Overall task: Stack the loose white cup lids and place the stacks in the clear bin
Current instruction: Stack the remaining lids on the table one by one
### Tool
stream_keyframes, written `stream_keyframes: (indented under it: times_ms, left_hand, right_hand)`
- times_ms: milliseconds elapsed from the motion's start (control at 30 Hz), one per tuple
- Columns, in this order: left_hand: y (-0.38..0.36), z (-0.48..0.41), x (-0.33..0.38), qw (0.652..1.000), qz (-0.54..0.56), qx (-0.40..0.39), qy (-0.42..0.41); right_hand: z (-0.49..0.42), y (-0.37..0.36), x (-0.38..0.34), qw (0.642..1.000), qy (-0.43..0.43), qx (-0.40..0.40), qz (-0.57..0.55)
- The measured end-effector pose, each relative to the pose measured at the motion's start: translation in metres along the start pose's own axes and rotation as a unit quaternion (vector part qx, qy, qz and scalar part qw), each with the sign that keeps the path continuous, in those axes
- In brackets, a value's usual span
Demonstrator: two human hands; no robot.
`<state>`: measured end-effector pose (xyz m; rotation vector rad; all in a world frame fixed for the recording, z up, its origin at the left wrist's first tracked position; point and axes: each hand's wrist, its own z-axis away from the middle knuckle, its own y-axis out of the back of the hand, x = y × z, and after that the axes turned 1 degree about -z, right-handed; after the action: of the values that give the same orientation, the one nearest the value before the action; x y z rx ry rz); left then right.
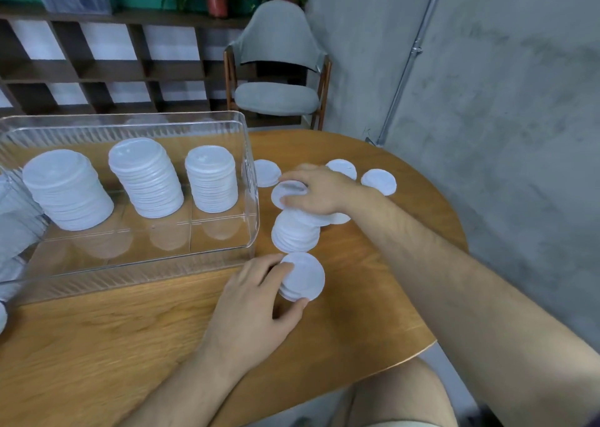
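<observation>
Three stacks (pixel 146 179) already stand in the clear bin (pixel 130 118); stacking goes on beside it on the table (pixel 130 335); the left hand (pixel 256 300) pinches a short stack (pixel 305 277); the right hand (pixel 318 192) grips a lid (pixel 287 190) above a taller pile (pixel 293 236); next, probably, seat it squarely, then gather the loose lids (pixel 379 182) beyond.

Three lid stacks (pixel 146 179) stand in clear bin (pixel 253 179) — loose lids (pixel 378 181) beside

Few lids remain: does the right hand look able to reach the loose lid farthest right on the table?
Probably yes: the farthest-right lid lies flat just beside the right hand, nothing between, though that hand is gripping another lid.
</observation>
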<state>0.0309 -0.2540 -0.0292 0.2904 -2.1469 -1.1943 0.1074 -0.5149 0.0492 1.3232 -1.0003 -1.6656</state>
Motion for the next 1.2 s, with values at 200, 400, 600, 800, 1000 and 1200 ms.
stream_keyframes:
  times_ms: [200,400,600,800,1000,1200]
  left_hand:
    - [0.004,-0.003,0.001,1.0,0.017,-0.002,0.016]
    - [0.005,-0.002,0.001,1.0,0.017,-0.01,0.023]
    - [0.005,-0.004,-0.001,0.999,0.022,-0.017,0.026]
    - [0.007,-0.005,0.0,0.999,0.026,-0.031,0.026]
    - [0.008,-0.001,0.001,0.999,0.02,-0.032,0.023]
    - [0.004,-0.002,-0.002,1.0,0.016,-0.018,0.014]
  right_hand:
    - [-0.068,0.009,-0.025,0.999,-0.009,0.03,0.034]
    - [-0.094,-0.006,-0.037,0.998,0.01,-0.024,0.064]
    - [-0.05,0.022,-0.025,0.997,0.015,0.077,-0.023]
    - [0.034,0.025,-0.032,0.995,0.034,0.092,-0.018]
    - [0.064,0.025,-0.02,0.999,-0.011,0.024,-0.037]
    - [0.023,0.048,0.025,0.978,-0.166,0.118,0.04]
